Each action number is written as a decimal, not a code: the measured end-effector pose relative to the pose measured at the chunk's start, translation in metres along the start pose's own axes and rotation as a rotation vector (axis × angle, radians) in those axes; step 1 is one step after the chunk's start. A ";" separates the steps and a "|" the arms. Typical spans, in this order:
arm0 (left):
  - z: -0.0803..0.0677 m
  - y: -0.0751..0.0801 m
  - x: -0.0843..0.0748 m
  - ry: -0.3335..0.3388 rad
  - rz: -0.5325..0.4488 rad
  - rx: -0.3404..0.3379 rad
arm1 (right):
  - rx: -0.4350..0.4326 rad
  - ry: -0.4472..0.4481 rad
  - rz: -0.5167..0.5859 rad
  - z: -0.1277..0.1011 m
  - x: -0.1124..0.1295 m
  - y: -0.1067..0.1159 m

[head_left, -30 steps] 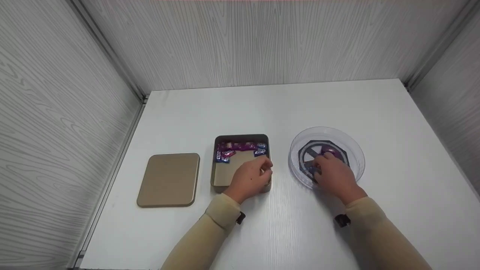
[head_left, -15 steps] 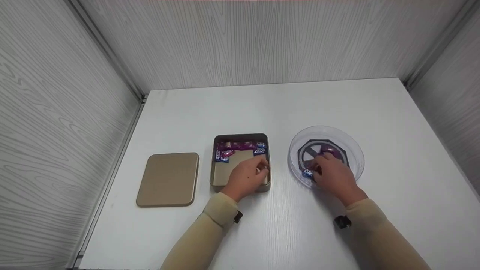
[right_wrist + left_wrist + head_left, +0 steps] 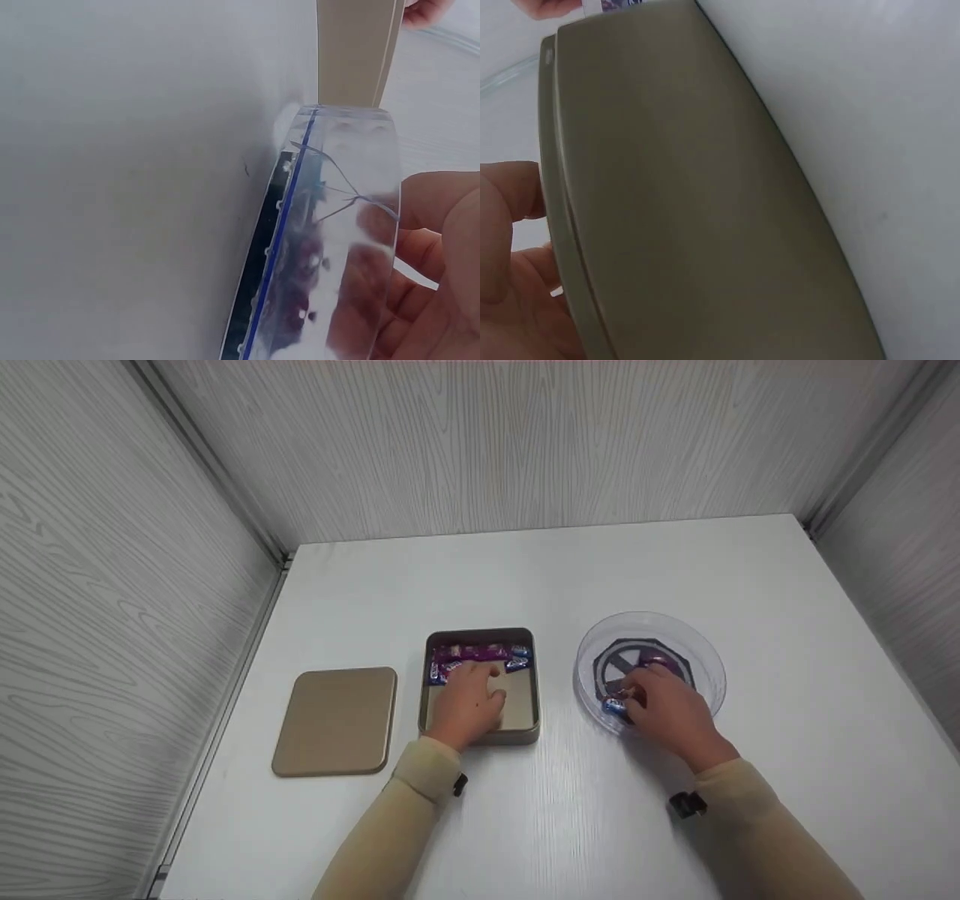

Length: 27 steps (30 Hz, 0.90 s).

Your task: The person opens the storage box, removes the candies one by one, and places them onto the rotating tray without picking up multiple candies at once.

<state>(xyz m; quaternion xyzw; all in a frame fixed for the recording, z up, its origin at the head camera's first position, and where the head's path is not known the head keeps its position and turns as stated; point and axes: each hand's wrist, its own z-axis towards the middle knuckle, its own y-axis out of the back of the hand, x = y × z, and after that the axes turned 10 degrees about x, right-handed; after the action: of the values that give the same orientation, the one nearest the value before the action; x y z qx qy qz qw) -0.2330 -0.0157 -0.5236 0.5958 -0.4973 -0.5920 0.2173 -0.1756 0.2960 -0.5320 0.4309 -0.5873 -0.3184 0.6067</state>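
Observation:
My left hand (image 3: 465,705) reaches into a square gold tin (image 3: 537,697), fingers bent down beside the candies on its left side. Thumb and forefinger stand apart, and the left wrist view hides the fingertips behind the tin wall (image 3: 697,187). Along the tin's back lie purple-wrapped candies (image 3: 484,652), with blue-wrapped candies (image 3: 517,664) at the right. Inside a round clear plastic bowl (image 3: 716,660), my right hand (image 3: 671,720) pinches a blue-wrapped candy (image 3: 613,707) at its fingertips. A shiny purple wrapper (image 3: 664,661) shows beyond those fingers.
A matching gold lid (image 3: 336,721) lies flat on the white table (image 3: 480,585), left of the tin. Bare table separates tin and bowl. Pale wood-grain panels (image 3: 495,442) enclose the back and sides.
The left hand has moved left across the tin, from its right side to the candies at the left. The right hand stays in the bowl, where the blue candy has come into clearer view.

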 end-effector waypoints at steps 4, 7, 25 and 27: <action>0.007 -0.001 0.010 0.058 0.053 -0.025 | -0.013 -0.003 0.009 -0.001 0.000 0.002; 0.012 -0.003 0.016 0.109 0.075 -0.023 | -0.012 -0.002 0.015 -0.002 0.000 0.002; 0.035 0.005 0.018 0.168 0.182 0.067 | 0.014 -0.019 0.036 -0.002 0.001 0.005; 0.036 0.004 0.019 0.157 0.197 0.047 | 0.017 -0.023 0.038 -0.003 0.000 0.005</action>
<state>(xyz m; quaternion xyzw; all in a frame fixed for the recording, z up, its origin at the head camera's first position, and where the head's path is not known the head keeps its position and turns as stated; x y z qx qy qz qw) -0.2711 -0.0214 -0.5364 0.5937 -0.5486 -0.5074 0.2985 -0.1734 0.2981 -0.5273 0.4210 -0.6049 -0.3066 0.6024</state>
